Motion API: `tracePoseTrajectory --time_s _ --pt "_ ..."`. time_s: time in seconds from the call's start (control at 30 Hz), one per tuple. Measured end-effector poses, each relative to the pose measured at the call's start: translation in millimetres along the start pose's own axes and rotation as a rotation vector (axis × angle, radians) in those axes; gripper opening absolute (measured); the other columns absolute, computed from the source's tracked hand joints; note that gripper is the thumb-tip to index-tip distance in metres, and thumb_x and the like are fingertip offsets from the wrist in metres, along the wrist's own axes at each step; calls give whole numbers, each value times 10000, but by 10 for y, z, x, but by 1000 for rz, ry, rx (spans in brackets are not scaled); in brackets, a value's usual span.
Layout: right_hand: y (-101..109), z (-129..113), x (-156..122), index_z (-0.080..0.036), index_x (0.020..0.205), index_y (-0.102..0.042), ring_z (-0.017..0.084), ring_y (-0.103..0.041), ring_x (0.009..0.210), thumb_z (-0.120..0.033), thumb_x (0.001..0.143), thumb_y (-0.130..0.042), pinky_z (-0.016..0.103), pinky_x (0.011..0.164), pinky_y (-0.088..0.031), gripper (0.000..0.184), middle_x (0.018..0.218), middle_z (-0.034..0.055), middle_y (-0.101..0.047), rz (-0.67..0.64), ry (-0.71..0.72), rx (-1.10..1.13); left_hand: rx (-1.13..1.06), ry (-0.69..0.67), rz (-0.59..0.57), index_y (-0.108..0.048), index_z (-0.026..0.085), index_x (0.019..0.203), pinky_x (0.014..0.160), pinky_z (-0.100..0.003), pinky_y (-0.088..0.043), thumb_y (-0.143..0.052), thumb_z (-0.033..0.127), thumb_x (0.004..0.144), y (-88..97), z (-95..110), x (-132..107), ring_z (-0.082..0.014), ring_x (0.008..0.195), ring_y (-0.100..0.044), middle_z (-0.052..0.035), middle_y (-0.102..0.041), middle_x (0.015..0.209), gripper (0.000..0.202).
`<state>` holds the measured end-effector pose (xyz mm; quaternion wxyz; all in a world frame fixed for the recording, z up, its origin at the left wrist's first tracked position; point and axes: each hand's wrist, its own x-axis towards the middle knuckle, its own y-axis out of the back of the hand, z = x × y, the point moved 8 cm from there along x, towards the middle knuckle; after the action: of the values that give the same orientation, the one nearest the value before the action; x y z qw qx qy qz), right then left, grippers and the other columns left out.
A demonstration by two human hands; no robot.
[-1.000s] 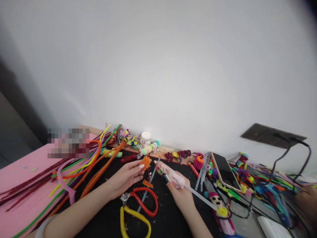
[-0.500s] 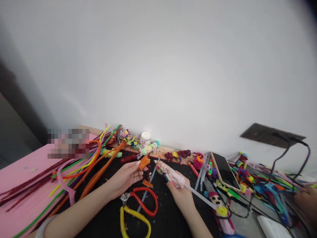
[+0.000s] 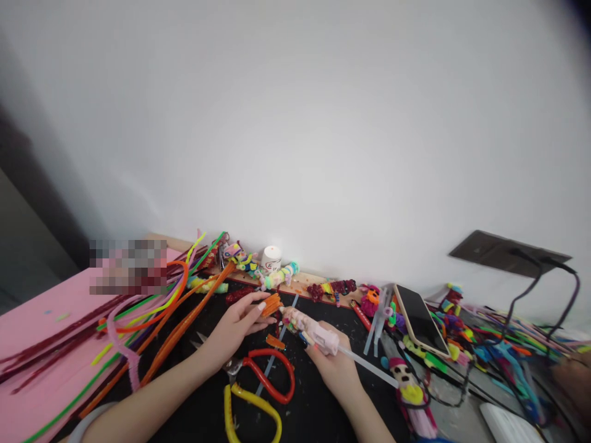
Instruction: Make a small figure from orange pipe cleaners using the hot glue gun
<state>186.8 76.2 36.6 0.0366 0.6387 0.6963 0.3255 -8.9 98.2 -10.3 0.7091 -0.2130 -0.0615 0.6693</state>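
Observation:
Between the fingers of my left hand (image 3: 236, 326) is a short bundle of orange pipe cleaners (image 3: 271, 305). My right hand (image 3: 336, 364) grips a pale pink glue gun (image 3: 314, 331), its nozzle pointing left, right at the orange bundle; whether they touch I cannot tell. A long clear glue stick (image 3: 369, 367) sticks out of the gun's back end. Below the bundle, another short orange piece (image 3: 276, 341) lies on the black mat (image 3: 305, 400). Scissors (image 3: 268, 375) with one red and one yellow handle lie between my forearms, their blades partly under my left arm.
Long pipe cleaners (image 3: 69, 307) spread over the pink surface at left. Along the wall stand pipe-cleaner figures (image 3: 332, 288) and a white cup-like container (image 3: 271, 258). A phone (image 3: 420, 317), more figures and black cables lie at right. Another person's hand (image 3: 572, 375) shows at the right edge.
The glue gun has moved left and slightly down, bringing its nozzle up to the orange bundle. My left hand has turned a little, with its fingers now more over the bundle.

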Motion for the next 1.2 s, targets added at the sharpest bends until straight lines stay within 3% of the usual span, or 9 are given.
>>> tracePoseTrajectory --time_s 0.13,0.3,0.4,0.5,0.6,0.7,1.03,1.2 --pt "29 -54 8 -178 674 -607 134 -547 545 -163 708 -572 219 514 -443 51 612 -18 -594 23 17 -18 4 10 -19 -654 153 1015 857 -344 -532 -703 321 765 15 -39 29 -237 878 -709 -106 -716 1021 306" --pt "11 -73 10 -177 680 -609 141 -560 556 -174 725 -569 226 520 -449 61 644 -3 -618 -5 17 -19 112 -36 2 -658 173 1043 765 -294 -547 -669 338 790 36 -2 34 -193 797 -703 -86 -712 1039 303" --pt "8 -24 -2 -188 655 -596 143 -551 531 -176 716 -568 228 501 -446 69 605 -11 -598 -2 -2 -33 171 -79 -15 -675 166 1040 781 -288 -535 -695 296 763 1 49 11 -206 845 -690 -88 -729 1002 306" --pt "27 32 -23 -209 644 -604 159 -557 531 -197 716 -546 244 526 -466 93 585 -12 -593 32 -11 -69 312 -172 -52 -679 165 1051 807 -303 -522 -725 233 722 -52 128 -26 -229 874 -681 -89 -741 967 339" --pt "11 60 -34 -215 635 -608 166 -568 543 -215 723 -531 249 549 -476 117 598 -2 -605 21 -13 -99 509 -314 -16 -698 174 1012 800 -309 -520 -696 220 730 -55 232 -70 -221 840 -672 -78 -732 968 285" --pt "-23 45 -33 -212 628 -597 159 -561 530 -212 716 -533 238 537 -463 109 591 -3 -603 -11 -1 -116 618 -372 -6 -670 170 1060 743 -321 -539 -645 239 758 -61 252 -88 -207 763 -662 -54 -722 856 311" --pt "-65 -1 -14 -189 659 -600 156 -556 530 -204 726 -533 231 515 -438 95 596 5 -605 -79 3 -139 649 -430 -41 -632 176 1012 741 -320 -561 -605 223 776 -107 225 -99 -183 753 -662 -36 -685 854 243" --pt "-57 52 -21 -193 648 -590 152 -565 530 -204 729 -548 220 505 -438 91 593 0 -610 -63 -19 -143 598 -445 -41 -621 185 974 752 -338 -569 -600 215 771 -105 245 -110 -181 790 -663 -54 -644 981 206"
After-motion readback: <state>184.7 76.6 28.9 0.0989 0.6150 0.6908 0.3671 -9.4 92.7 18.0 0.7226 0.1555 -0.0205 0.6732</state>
